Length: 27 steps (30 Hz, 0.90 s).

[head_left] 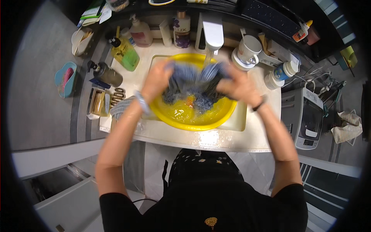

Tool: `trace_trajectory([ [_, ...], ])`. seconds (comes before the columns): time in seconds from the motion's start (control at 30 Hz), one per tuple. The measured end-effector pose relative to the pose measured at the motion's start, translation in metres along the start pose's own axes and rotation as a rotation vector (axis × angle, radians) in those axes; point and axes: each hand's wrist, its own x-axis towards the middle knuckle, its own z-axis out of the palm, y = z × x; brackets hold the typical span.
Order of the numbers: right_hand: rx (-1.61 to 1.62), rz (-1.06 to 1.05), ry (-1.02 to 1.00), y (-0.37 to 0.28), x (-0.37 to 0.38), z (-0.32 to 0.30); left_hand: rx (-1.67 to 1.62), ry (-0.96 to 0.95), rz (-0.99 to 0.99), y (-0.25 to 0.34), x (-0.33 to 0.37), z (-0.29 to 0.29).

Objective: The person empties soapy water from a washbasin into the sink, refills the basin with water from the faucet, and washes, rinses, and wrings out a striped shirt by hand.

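Observation:
My left hand [156, 80] is closed on one end of a wet, blue-and-white striped cloth [190, 80], perhaps a garment; its exact kind cannot be made out. On the other side my right hand [240, 87] grips the same cloth. Between them it spans a yellow basin [193, 127] that sits in the sink, and its lower part hangs into the water. Motion smears both hands and the cloth's upper part. Inside the basin the water is rippled, with a small orange patch showing. Just beyond the cloth, the white faucet [213, 34] reaches over the basin's far rim.
Several pump bottles stand left, including a yellow-green one [125, 55] and a dark one [108, 74]. A white mug [249, 49] and a blue-and-white container [285, 71] are right. The counter's front edge [208, 138] is wet. A grey appliance [307, 116] stands beyond its right end.

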Motion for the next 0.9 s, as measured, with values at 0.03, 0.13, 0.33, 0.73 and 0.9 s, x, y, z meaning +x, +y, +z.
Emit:
trace_trajectory([
  [0.03, -0.065, 0.001, -0.135, 0.034, -0.014, 0.041, 0.139, -0.112, -0.039, -0.034, -0.025, 0.035],
  [0.13, -0.147, 0.106, -0.16, 0.057, -0.016, 0.068, 0.557, -0.493, -0.295, -0.047, -0.074, 0.101],
  [0.33, -0.463, 0.125, 0.292, 0.08, 0.061, 0.055, 0.485, -0.518, -0.419, -0.033, -0.072, 0.119],
  [0.73, -0.925, -0.112, 0.335, 0.162, 0.159, 0.088, 0.37, -0.441, -0.468, -0.04, -0.079, 0.118],
  [0.9, -0.485, -0.13, 0.108, 0.198, 0.177, 0.078, 0.354, -0.418, -0.455, -0.046, -0.081, 0.116],
])
